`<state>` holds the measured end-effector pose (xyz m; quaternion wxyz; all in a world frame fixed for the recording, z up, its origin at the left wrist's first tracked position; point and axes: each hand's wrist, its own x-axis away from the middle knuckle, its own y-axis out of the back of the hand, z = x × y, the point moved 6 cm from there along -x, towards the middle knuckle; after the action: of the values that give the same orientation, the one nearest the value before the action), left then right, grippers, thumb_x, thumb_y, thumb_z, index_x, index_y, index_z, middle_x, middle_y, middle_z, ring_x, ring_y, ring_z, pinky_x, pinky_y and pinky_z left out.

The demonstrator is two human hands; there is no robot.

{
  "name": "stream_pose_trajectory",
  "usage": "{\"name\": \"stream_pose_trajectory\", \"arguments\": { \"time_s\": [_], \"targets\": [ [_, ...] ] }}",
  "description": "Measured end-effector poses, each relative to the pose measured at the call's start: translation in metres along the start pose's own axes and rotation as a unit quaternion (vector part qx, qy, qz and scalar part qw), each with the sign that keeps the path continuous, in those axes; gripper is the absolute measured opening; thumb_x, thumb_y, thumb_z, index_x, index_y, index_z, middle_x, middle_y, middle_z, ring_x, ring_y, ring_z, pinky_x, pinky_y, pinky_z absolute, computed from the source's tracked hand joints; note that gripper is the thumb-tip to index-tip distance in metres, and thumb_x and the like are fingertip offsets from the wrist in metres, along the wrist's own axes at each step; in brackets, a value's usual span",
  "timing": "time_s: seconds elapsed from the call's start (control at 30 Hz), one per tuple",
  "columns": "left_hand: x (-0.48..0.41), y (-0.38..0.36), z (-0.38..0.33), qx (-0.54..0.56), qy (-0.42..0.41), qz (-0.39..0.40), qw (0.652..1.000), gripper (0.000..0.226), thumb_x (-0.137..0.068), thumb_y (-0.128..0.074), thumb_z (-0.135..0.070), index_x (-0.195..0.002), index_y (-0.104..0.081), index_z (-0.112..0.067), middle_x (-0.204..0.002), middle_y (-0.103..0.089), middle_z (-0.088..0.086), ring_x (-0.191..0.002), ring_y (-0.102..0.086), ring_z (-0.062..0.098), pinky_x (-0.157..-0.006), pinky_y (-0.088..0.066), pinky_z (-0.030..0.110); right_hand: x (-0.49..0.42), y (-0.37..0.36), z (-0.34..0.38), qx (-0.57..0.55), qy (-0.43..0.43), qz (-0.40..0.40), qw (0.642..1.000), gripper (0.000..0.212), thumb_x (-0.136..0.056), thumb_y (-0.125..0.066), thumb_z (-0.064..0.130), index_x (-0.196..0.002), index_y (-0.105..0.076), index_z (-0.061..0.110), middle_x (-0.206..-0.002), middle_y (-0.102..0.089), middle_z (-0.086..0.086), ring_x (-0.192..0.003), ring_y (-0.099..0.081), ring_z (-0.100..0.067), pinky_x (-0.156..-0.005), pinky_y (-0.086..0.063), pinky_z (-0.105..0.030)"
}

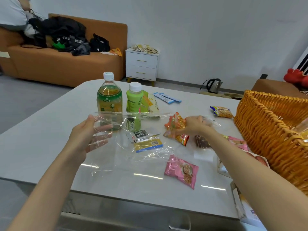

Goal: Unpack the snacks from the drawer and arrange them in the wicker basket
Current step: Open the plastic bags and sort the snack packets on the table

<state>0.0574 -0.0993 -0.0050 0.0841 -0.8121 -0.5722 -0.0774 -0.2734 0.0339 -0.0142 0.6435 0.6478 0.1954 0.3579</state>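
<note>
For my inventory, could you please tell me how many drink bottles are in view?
2. The tea bottle stands behind the clear plastic bag; the green bottle stands just right of it. Others may be hidden in the basket.

The left hand (86, 135) held a clear plastic bag (141, 157) up by one side over the white table (41, 139), and a yellow-and-blue packet (147, 145) showed through the plastic. The right hand (194, 125) gripped an orange snack packet (175, 129) near the wicker basket (266, 130). A tea bottle (109, 100) and a green bottle (134, 100) stood behind the bag. A pink packet (181, 170) lay nearer the table's front edge.
</note>
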Motion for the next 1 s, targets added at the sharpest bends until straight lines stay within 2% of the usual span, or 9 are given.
{"name": "stream_pose_trajectory", "arguments": {
  "time_s": [0.07, 0.27, 0.4, 0.47, 0.57, 0.67, 0.8, 0.9, 1.0],
  "targets": [
    [0.002, -0.002, 0.001, 0.004, 0.002, 0.005, 1.0, 0.037, -0.102, -0.035, -0.043, -0.121, -0.061, -0.024, -0.095, -0.073, 0.0, -0.091, -0.069, 0.024, -0.072, -0.055, 0.032, -0.001, -0.002, 0.001, -0.024, -0.004, -0.038, 0.999, 0.073, -0.064, -0.067, 0.076, -0.098, -0.051, 0.013, -0.124, -0.05, -0.015, -0.125, -0.035, -0.033, -0.094, -0.032, -0.04],
    [0.004, 0.001, -0.004, 0.019, 0.003, -0.001, 1.0, 0.038, -0.103, -0.032, -0.043, -0.124, -0.058, -0.024, -0.093, -0.072, -0.001, -0.09, -0.068, 0.023, -0.069, -0.054, 0.032, 0.026, 0.011, 0.006, -0.196, 0.005, -0.101, 0.975, 0.088, -0.053, -0.087, 0.056, -0.118, -0.042, 0.016, -0.103, -0.057, -0.001, -0.091, -0.055, -0.017, -0.072, -0.049, -0.036],
    [0.005, 0.012, -0.006, 0.018, -0.01, -0.011, 1.0, 0.04, -0.104, -0.03, -0.043, -0.127, -0.057, -0.024, -0.095, -0.071, -0.001, -0.092, -0.068, 0.023, -0.075, -0.054, 0.032, 0.089, 0.053, -0.014, -0.454, 0.019, -0.263, 0.851, 0.084, -0.056, -0.088, 0.049, -0.121, -0.045, 0.018, -0.103, -0.057, 0.006, -0.092, -0.06, -0.011, -0.075, -0.053, -0.025],
    [0.007, 0.014, -0.006, 0.022, -0.016, -0.012, 1.0, 0.041, -0.104, -0.03, -0.043, -0.128, -0.056, -0.023, -0.097, -0.071, 0.0, -0.092, -0.068, 0.023, -0.076, -0.054, 0.032, 0.119, 0.063, -0.016, -0.527, 0.066, -0.248, 0.81, 0.072, -0.064, -0.087, 0.037, -0.121, -0.045, 0.022, -0.102, -0.059, 0.012, -0.092, -0.063, -0.005, -0.071, -0.053, -0.019],
    [0.01, 0.014, -0.005, 0.033, -0.016, -0.011, 0.999, 0.042, -0.103, -0.03, -0.044, -0.133, -0.052, -0.023, -0.103, -0.07, 0.004, -0.096, -0.067, 0.025, -0.074, -0.054, 0.032, 0.149, 0.058, -0.003, -0.463, 0.113, -0.187, 0.859, 0.073, -0.06, -0.088, 0.039, -0.12, -0.047, 0.03, -0.106, -0.058, 0.01, -0.093, -0.062, -0.007, -0.073, -0.055, -0.024],
    [0.013, 0.006, -0.002, 0.047, -0.005, 0.017, 0.999, 0.043, -0.103, -0.028, -0.045, -0.13, -0.053, -0.024, -0.107, -0.069, 0.004, -0.095, -0.066, 0.022, -0.07, -0.052, 0.031, 0.164, 0.049, 0.009, -0.309, 0.136, -0.228, 0.913, 0.081, -0.056, -0.088, 0.045, -0.125, -0.049, 0.028, -0.109, -0.045, 0.014, -0.101, -0.05, -0.005, -0.085, -0.045, -0.024],
    [0.019, -0.009, -0.002, 0.059, -0.001, 0.054, 0.997, 0.039, -0.103, -0.028, -0.046, -0.111, -0.06, -0.026, -0.101, -0.071, 0.002, -0.092, -0.067, 0.021, -0.063, -0.054, 0.029, 0.177, 0.046, 0.021, -0.22, 0.191, -0.265, 0.919, 0.085, -0.059, -0.085, 0.052, -0.13, -0.046, 0.027, -0.114, -0.036, 0.017, -0.101, -0.038, 0.002, -0.088, -0.044, -0.026],
    [0.022, -0.024, -0.001, 0.055, -0.004, 0.09, 0.994, 0.044, -0.102, -0.027, -0.047, -0.122, -0.059, -0.025, -0.103, -0.074, 0.002, -0.098, -0.068, 0.021, -0.071, -0.052, 0.031, 0.175, 0.042, 0.021, -0.246, 0.201, -0.205, 0.926, 0.08, -0.058, -0.087, 0.049, -0.126, -0.049, 0.032, -0.112, -0.039, 0.017, -0.097, -0.04, 0.004, -0.088, -0.042, -0.02],
    [0.03, -0.043, -0.001, 0.073, 0.003, 0.13, 0.989, 0.046, -0.102, -0.027, -0.046, -0.126, -0.058, -0.021, -0.109, -0.072, 0.005, -0.1, -0.068, 0.021, -0.072, -0.055, 0.034, 0.172, 0.037, 0.018, -0.325, 0.21, -0.117, 0.915, 0.07, -0.057, -0.088, 0.047, -0.114, -0.047, 0.044, -0.115, -0.049, 0.015, -0.103, -0.052, -0.003, -0.091, -0.049, -0.028]
  ]
}}
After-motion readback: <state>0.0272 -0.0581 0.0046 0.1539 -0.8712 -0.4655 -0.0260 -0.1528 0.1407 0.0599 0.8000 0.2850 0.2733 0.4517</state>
